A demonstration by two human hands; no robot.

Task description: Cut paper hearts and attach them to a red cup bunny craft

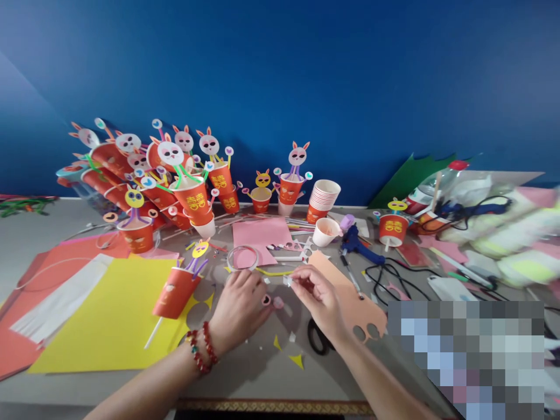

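Note:
My left hand (240, 312), with red bead bracelets on its wrist, is closed above the middle of the table. At its thumb side shows a small round paper piece (266, 300) with a dark heart; a pinkish bit (278, 303) sits at the thumb tip. My right hand (319, 297) pinches a small whitish, shiny piece (287, 281) between thumb and forefinger. Just beyond both hands lie a clear tape roll (228, 256) and a yellow strip (275, 272). Black scissors handles (318, 338) are partly hidden by my right forearm.
Red paper cups (192, 198) with animal-face figures crowd the back left. A cup stack (324, 198), a white cup (326, 232) and a blue glue gun (363, 249) stand or lie behind. Yellow sheets (109, 315) bear a tilted cup (175, 294). Peach card (345, 291) lies right.

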